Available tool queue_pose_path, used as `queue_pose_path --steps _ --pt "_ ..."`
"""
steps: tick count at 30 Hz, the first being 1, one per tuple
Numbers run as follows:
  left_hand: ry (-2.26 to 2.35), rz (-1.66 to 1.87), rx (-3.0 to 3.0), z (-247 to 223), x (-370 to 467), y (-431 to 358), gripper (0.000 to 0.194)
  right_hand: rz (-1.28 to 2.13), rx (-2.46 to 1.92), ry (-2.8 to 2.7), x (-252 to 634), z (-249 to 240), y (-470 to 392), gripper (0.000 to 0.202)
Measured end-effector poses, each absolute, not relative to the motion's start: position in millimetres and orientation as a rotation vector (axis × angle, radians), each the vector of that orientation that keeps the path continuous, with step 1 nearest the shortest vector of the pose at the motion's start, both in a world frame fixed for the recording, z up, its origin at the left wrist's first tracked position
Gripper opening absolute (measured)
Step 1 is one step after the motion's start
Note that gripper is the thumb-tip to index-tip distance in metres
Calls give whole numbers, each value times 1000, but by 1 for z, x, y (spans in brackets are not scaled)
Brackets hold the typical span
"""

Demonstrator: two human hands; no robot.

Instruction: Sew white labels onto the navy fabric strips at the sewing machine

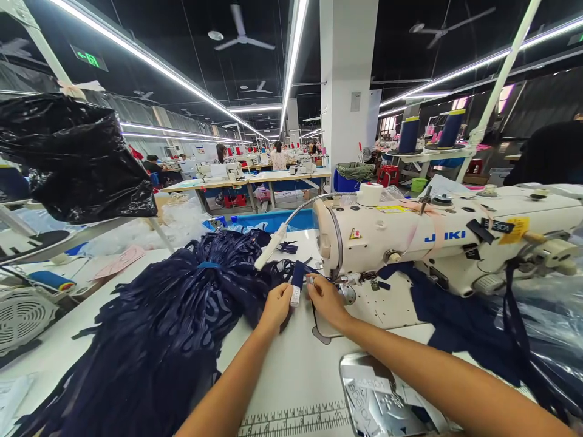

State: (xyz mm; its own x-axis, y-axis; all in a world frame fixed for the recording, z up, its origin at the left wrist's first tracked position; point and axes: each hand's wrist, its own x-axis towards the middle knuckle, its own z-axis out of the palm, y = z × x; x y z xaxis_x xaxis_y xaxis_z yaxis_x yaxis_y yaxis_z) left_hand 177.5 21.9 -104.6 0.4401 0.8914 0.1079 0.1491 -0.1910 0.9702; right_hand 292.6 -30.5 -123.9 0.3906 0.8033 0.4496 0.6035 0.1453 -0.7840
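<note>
My left hand [276,307], fingers closed, pinches a navy fabric strip [298,273] with a white printed label [295,296] at its lower end. Just to the right, my right hand [327,301] is closed in a pinch on a small whitish piece [310,280], too small to name surely. Both hands are at the left edge of the sewing machine's bed [387,309], in front of the needle area. To the left lies a large tied bundle of navy strips [182,315]. The white sewing machine [373,230] stands to the right.
A metal tray [350,364] with labels lies under my right forearm, beside a printed ruler scale [291,422]. Navy fabric [437,303] lies behind the machine bed. A black plastic bag [77,158] hangs at left. Thread cones [409,135] stand at right; people work farther back.
</note>
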Motion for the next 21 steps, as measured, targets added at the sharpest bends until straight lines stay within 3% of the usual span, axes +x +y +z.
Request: queue_pose_path --steps 11,21 --pt "775 1159 1407 -87 176 11 32 279 -1465 -1575 296 -120 -41 21" --pt "718 1229 1224 -83 172 9 30 771 -1575 -1736 317 -95 -127 25"
